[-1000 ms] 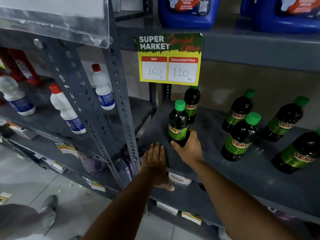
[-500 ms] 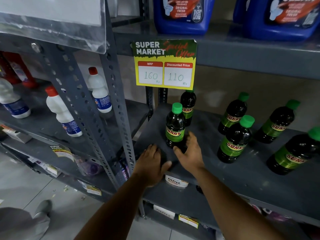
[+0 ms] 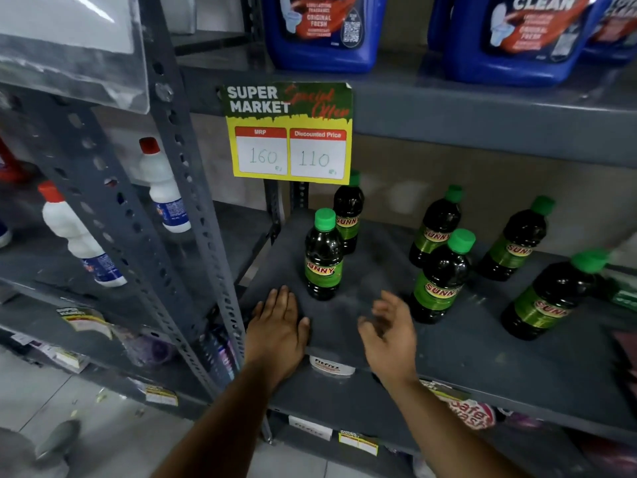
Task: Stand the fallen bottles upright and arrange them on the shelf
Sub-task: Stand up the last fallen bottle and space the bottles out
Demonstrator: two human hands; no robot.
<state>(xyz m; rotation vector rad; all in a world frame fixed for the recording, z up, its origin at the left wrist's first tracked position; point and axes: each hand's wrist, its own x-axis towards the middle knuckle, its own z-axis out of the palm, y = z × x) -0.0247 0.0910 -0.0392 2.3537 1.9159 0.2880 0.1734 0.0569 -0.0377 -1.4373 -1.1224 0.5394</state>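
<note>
Several dark bottles with green caps and green "SUNNY" labels stand upright on the grey shelf [image 3: 482,360]. The nearest left bottle [image 3: 323,257] stands just beyond my hands, with a second one [image 3: 349,215] behind it. Another bottle [image 3: 441,277] stands right of my right hand, and more [image 3: 551,298] stand further right. My left hand [image 3: 277,326] lies flat on the shelf's front edge, holding nothing. Hovering just above the shelf, my right hand [image 3: 389,329] is blurred, its fingers apart and empty, between the two nearest bottles.
A yellow and green price card [image 3: 289,132] hangs from the shelf above. Blue cleaner jugs [image 3: 324,32] sit on that upper shelf. White bottles with red caps [image 3: 162,188] stand on the rack to the left, behind a perforated steel upright [image 3: 193,208].
My right hand has let go of the nearest left bottle and drawn back to the right. The bottle stays upright. My left hand stays on the shelf edge.
</note>
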